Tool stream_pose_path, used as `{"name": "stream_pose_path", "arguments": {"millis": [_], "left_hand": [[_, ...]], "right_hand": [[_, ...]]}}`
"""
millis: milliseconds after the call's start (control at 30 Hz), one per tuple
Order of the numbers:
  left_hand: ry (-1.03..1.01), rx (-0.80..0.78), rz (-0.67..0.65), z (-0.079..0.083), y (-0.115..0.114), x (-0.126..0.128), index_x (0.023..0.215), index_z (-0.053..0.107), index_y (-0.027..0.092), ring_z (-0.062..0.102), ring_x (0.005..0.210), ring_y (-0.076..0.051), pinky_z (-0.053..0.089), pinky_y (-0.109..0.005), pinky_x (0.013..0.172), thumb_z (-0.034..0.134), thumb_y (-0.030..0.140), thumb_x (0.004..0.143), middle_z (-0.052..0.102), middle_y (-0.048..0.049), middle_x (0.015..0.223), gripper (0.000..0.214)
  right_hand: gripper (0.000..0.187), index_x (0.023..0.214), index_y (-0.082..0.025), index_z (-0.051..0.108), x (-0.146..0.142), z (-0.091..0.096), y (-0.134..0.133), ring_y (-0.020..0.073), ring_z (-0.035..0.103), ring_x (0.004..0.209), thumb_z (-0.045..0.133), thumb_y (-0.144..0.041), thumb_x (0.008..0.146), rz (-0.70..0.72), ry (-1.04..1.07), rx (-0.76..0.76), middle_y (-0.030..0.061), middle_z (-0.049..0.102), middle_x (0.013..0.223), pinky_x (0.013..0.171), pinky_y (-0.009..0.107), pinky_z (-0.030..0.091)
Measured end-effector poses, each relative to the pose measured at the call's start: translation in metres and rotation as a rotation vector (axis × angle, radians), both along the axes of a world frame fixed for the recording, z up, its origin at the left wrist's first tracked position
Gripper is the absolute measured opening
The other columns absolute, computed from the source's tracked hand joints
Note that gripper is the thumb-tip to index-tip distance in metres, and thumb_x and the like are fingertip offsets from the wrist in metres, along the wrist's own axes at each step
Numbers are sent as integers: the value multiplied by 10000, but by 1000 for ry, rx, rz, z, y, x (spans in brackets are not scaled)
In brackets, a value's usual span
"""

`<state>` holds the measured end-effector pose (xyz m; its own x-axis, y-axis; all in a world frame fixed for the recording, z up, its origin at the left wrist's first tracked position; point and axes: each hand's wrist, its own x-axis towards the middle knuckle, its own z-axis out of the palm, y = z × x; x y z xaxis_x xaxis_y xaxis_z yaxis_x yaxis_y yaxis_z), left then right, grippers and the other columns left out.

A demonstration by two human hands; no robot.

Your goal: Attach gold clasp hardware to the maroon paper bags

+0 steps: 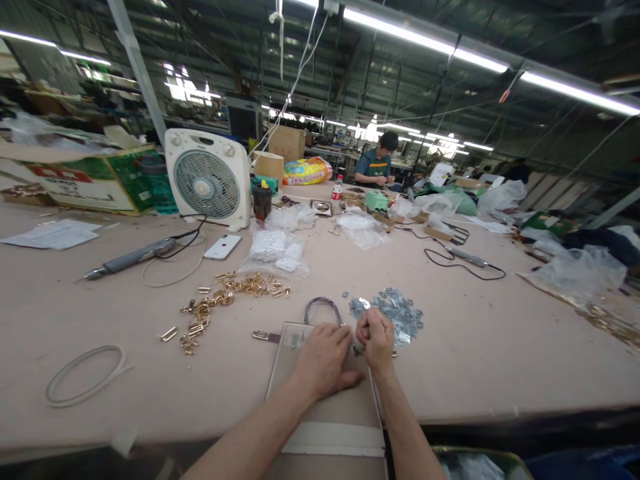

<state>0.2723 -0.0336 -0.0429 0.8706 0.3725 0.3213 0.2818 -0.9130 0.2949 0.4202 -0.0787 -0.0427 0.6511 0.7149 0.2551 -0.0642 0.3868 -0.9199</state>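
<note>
Beige bag panel: how is it lying, and how is it handling?

— It is lying flat on the pale work table, at the near edge. It is looking stiff and fairly light, so its bare lower part seems the safest place for taking hold.

Working left to right, what is lying around it?

— A coil of white cord is lying furthest left, then scattered gold buckles. A metal tab is projecting from the panel's left edge.

And the hands?

— The left hand is pressing flat on the panel, fingers extended, just below a grey braided loop. The right hand is curling closed, pinching a small grey metal piece at the panel's right edge, beside a heap of silver clips. The piece's exact kind is hidden.
</note>
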Motion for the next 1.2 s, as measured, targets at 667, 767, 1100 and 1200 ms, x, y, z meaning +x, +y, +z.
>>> {"name": "stream_pose_path", "arguments": {"millis": [667,767,1100,1200], "left_hand": [[3,-15,4,0,-3,-1,1338,573,203,561,1243,-332,395,-495,1116,723,613,834,648,-106,1371,667],[6,-37,12,0,-2,1,1318,591,207,581,1229,-330,398,-489,1122,717,591,845,677,-108,1322,622],[-89,-82,213,7,14,-50,1309,597,248,565,1287,-325,434,-517,1111,864,456,789,609,-89,1468,621],[-191,-144,216,-4,11,-62,1224,652,294,587,1247,-276,453,-477,1089,870,358,809,645,-38,1418,473]], "right_hand": [[460,604,-221,461,-14,23,-8,86,332,425,611,-468,961,-123,-75,173,-67,368,501,419,233,273],[500,574,-219,453,-18,13,-3,89,349,450,664,-506,925,-94,-149,16,-56,400,505,429,239,292],[449,687,-201,524,-4,-10,-3,57,323,404,646,-564,922,-86,133,126,-78,393,522,390,185,242],[426,700,-194,534,-1,4,0,55,354,405,698,-545,878,-74,247,32,-77,419,532,392,180,255]]}}
